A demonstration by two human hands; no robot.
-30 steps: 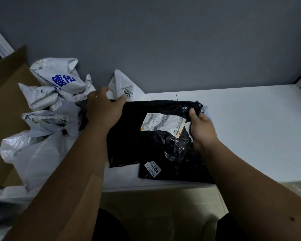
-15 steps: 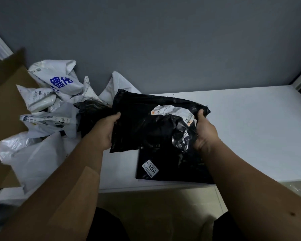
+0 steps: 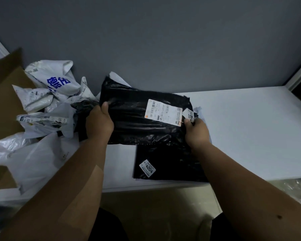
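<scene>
Black poly parcel is off the bench, held over the far edge of the flat bag, the black one lying on the bench with the 4004 sticker.

Parcel's long axis runs left-right, with one hand on each short end.
- Left hand grips the end out past the flat bag's left side. Thumb is on top; fingers are curled under, mostly hidden.
- Right hand pinches the other end above the flat bag's right side, thumb beside a small white tag.

Shipping label faces up on the parcel's right half, so the right hand is nearer to it. The left end looks slightly higher and farther out. Both hands carry load; neither is free.

White bags and a cardboard box sit left of the flat bag; the bench runs on to its right.

Judgement: a set-down on the flat bag is just a straight drop. Going right, the right hand leads; going to the heap, the left does.
</scene>
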